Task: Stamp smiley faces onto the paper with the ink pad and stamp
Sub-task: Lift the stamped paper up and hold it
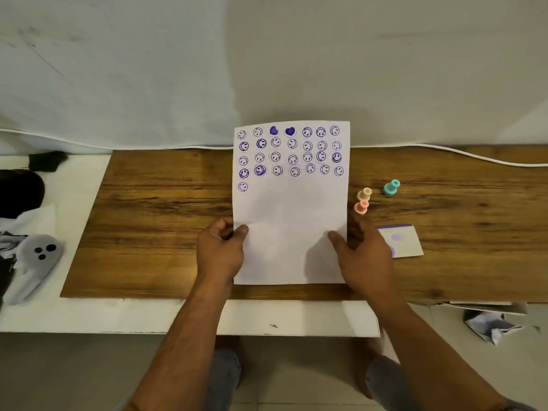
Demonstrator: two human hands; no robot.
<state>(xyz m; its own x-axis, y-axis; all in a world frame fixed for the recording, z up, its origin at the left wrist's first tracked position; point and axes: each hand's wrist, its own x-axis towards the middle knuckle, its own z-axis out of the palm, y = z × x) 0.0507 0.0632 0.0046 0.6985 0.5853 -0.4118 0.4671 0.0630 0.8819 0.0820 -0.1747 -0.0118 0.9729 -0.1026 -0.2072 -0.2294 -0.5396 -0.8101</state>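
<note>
Hands first: I see my left hand [221,250] pinching the left edge of the paper [290,221] near its lower corner, thumb on top and fingers curled behind. My right hand [366,253] clamps the right edge the same way, thumb lying across the sheet, fingers tucked under. The two hands are apart, one on each side, with the sheet between them and its top edge lifted up against the pale wall.

Four rows of purple smiley prints fill the upper part of the paper, two solid hearts sit in the top row, and one lone smiley starts a fifth row at the left. The lower half is blank.

At about 1 o'clock from my right hand, just beside the paper's edge, stand a pink stamp [361,207] and a cream stamp [364,194], touching or nearly so. A teal stamp [391,187] stands a little farther off at 2 o'clock. The ink pad [404,240], white with purple smudges, lies at 3 o'clock, partly hidden behind my knuckles.

All of it rests on a wooden board [154,221]. At 9 o'clock, well apart, lies a grey ghost-like toy [38,256]; at 4 o'clock, crumpled paper [492,327] is on the floor.
</note>
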